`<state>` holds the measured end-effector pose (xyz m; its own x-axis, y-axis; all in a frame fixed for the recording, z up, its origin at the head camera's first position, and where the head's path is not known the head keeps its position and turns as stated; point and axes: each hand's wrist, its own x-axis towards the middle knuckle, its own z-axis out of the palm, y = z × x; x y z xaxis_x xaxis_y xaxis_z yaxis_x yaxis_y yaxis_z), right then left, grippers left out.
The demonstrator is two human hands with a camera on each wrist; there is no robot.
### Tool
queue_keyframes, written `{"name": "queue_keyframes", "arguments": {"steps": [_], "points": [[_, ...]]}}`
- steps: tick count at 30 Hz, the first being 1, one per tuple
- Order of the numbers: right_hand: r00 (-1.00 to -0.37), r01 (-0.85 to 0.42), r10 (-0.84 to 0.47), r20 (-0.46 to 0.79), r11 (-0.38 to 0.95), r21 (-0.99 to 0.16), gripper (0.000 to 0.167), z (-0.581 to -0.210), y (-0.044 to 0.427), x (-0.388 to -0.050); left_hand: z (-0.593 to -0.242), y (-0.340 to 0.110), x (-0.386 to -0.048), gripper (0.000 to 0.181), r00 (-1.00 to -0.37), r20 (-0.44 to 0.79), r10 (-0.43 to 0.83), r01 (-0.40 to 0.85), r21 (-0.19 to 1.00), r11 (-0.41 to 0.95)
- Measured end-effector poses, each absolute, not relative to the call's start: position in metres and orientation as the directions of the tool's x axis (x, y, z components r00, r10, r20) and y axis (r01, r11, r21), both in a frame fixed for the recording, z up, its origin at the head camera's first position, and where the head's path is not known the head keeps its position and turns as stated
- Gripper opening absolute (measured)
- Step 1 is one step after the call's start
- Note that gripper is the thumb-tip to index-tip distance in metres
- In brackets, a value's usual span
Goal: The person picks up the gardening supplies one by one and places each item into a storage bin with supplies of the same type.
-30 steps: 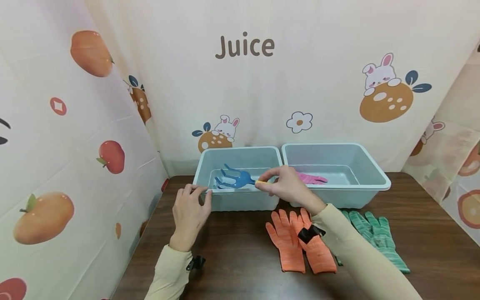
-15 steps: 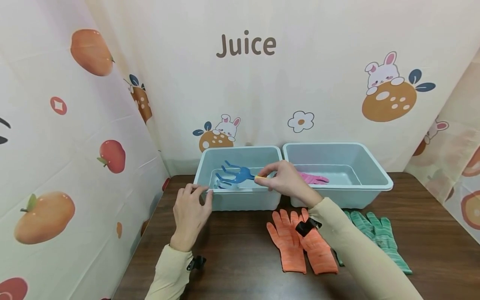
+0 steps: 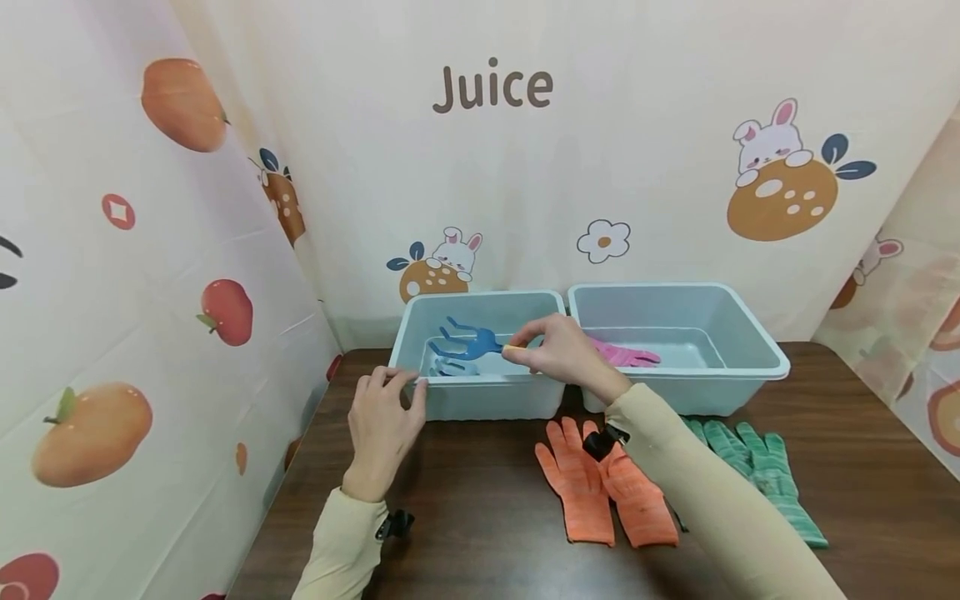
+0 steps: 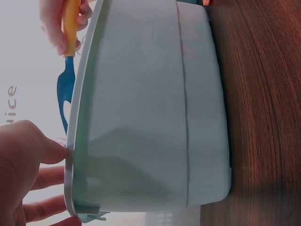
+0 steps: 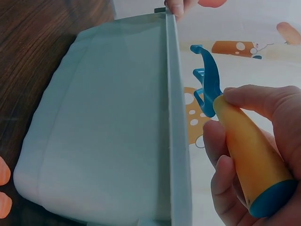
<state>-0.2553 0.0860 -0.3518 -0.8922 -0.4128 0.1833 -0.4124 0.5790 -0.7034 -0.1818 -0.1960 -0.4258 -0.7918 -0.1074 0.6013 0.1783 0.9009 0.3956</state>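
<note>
A hand rake with a blue pronged head (image 3: 480, 342) and a yellow handle (image 5: 251, 153) is held by my right hand (image 3: 558, 348), thumb and fingers round the handle. Its prongs are over the left light-blue bin (image 3: 487, 398), pointing left. My left hand (image 3: 384, 425) grips that bin's front rim near the left corner, thumb on the near side and fingers over the edge, as the left wrist view shows. Another blue pronged thing (image 3: 454, 367) lies inside the left bin, partly hidden by the front wall.
A second light-blue bin (image 3: 675, 388) stands at the right, with a pink glove (image 3: 626, 356) inside. Orange gloves (image 3: 585, 500) and green gloves (image 3: 776, 475) lie on the wooden table (image 3: 480, 533) in front, partly beneath the right forearm. Printed curtains hang behind and at the sides.
My right hand has moved slightly up and left with the rake, whose prongs have risen off the lower pronged thing, which shows more. My left hand stays on the rim.
</note>
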Motion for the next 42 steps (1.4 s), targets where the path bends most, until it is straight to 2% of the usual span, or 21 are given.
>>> {"name": "queue_keyframes", "arguments": {"steps": [12,42], "points": [[-0.903,-0.397,-0.389,0.18,0.6,-0.694,0.021,-0.352,0.088,-0.267,-0.426,-0.197,-0.183,0.026,-0.78,0.618,-0.093,0.192,0.38,0.905],[-0.884,-0.421,-0.438,0.165,0.589,-0.69,0.021,-0.347,0.073,-0.288,-0.427,-0.195,-0.183,0.026,-0.776,0.622,-0.105,0.181,0.379,0.907]]}}
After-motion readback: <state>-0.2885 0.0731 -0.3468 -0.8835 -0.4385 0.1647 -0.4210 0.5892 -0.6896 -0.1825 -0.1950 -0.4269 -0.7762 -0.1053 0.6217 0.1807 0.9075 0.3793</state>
